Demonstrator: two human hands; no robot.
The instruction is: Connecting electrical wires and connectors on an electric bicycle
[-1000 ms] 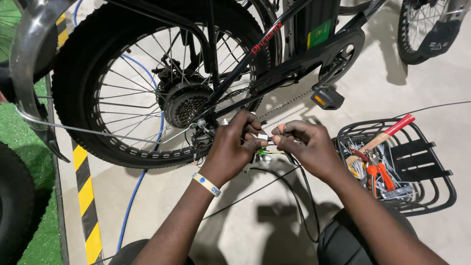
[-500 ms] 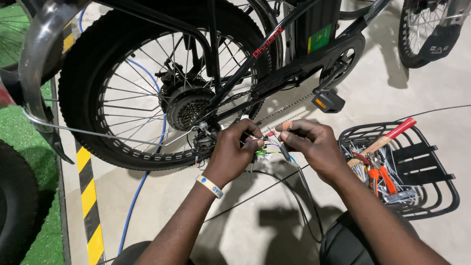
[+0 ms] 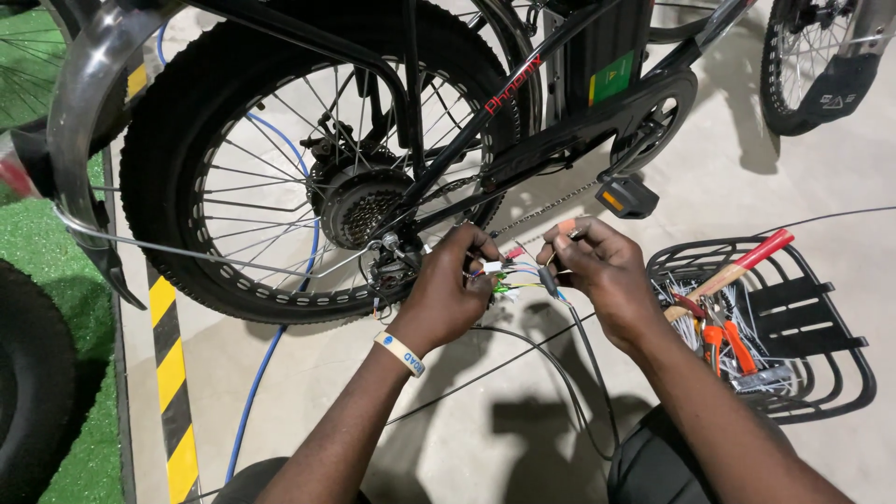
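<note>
We see a black wire basket [image 3: 821, 359] on the pale concrete floor [image 3: 467, 439], holding orange-handled pliers [image 3: 733, 343], a red-gripped wooden-handled tool [image 3: 737, 271] and loose metal spokes. A black pedal with an orange reflector [image 3: 627, 198] hangs above. At left, a yellow-and-black striped floor strip [image 3: 170, 373] borders green artificial turf [image 3: 37, 243], and a blue cable [image 3: 271, 345] crosses the floor.

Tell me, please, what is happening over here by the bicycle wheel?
A person is working with both hands beside the rear wheel of a black bicycle. The left hand and the right hand each pinch an end of a small bundle of thin coloured wires, held between them just below the chain and near the pedal. A black wire basket with red and orange handled tools sits on the floor to the right.
</note>
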